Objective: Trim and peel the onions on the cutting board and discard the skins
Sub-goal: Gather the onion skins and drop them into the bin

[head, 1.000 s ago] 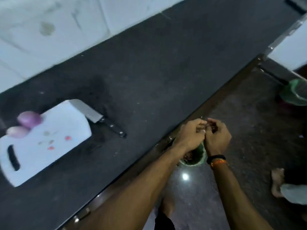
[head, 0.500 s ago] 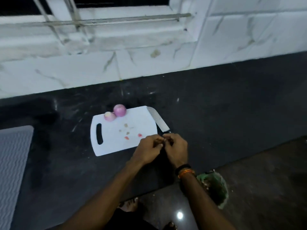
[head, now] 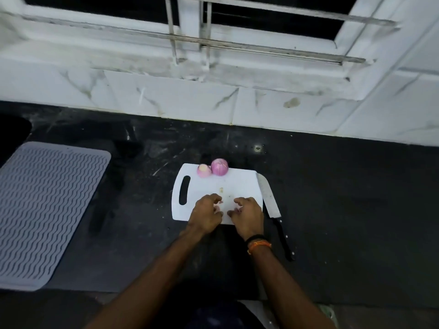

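Two peeled pink onions sit at the far edge of the white cutting board (head: pixel 240 182): a rounder one (head: pixel 219 166) and a smaller one (head: pixel 203 171) touching its left side. Both my hands hover over the board's near edge. My left hand (head: pixel 206 217) has bent fingers, with the fingertips down by a tiny pink scrap (head: pixel 220 202). My right hand (head: pixel 247 214) has its fingers bent and spread, the tips touching the board. Neither hand plainly holds anything. A small pale scrap (head: pixel 221 189) lies mid-board.
A black-handled cleaver (head: pixel 269 200) lies along the board's right edge, its handle pointing toward me. A grey ribbed mat (head: pixel 45 210) covers the black counter at left. The white tiled wall and window sill run behind. A bit of a green bin (head: pixel 329 311) shows at bottom right.
My hands came up from the green bin beside the counter, pressed together, and are now apart over the board's near edge. The view has swung back to the board.
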Tool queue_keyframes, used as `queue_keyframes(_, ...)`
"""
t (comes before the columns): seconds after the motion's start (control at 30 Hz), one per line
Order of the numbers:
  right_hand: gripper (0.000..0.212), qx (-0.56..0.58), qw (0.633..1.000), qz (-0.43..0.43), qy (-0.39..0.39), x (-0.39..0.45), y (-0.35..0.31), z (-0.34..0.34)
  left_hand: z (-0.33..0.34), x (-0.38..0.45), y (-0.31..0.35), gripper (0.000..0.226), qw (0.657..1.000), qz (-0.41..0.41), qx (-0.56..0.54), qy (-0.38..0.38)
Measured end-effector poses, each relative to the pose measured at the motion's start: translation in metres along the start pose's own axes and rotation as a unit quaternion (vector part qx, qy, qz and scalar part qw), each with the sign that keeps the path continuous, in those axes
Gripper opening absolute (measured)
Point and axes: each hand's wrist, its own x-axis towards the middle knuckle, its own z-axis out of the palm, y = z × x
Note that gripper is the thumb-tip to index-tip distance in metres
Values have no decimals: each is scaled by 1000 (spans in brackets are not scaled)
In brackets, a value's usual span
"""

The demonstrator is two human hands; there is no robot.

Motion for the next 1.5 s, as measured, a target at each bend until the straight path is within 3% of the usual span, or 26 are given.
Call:
queue_keyframes(0.17, 35, -55, 998, -27, -12, 16, -7, 3, 0, 7, -2, 54, 998, -47, -4, 47)
queue_keyframes(0.3, 31, 3, 998, -56, -13, 25, -20, 7, -5, 11, 4, 52, 998, -33, -46, 36)
queue_keyframes(0.4, 37, 28, 997, -68, 13, 32, -25, 1, -12, 14, 1, 50, 995, -29, -69, 70)
queue_keyframes(0.53, 45, -48, 992, -113, -1, 47, -25, -8, -21, 20, -4, 51, 992, -14, -2, 125)
queue_keyframes(0.67, 52, -151, 966, -198, -74, 56, -24, -5, -15, 19, -1, 55, 996, 9, 66, 67)
queue_keyframes(0.77, 56, -197, 947, -238, -85, 58, -20, 1, -4, 21, -7, 65, 995, 8, 88, 45)
queue_keyframes(1.0, 43, -166, 938, -293, -88, 30, -10, 5, 2, 21, -8, 58, 996, 42, 56, 49)
queue_keyframes(1.13, 44, -107, 960, -257, -23, 18, 2, -4, -6, 24, -16, 65, 998, 42, -2, 54)
queue_keyframes(1.23, 35, -76, 984, -158, 28, 19, 7, -10, -11, 29, -17, 73, 998, 16, -4, 55)
queue_keyframes(1.33, 38, -65, 995, -78, -23, 25, 8, -10, -9, 35, -15, 75, 999, 9, 14, 31)
queue_keyframes(1.5, 27, -83, 992, -85, -37, 29, -11, 3, 0, 39, -9, 66, 1000, 23, 0, 18)
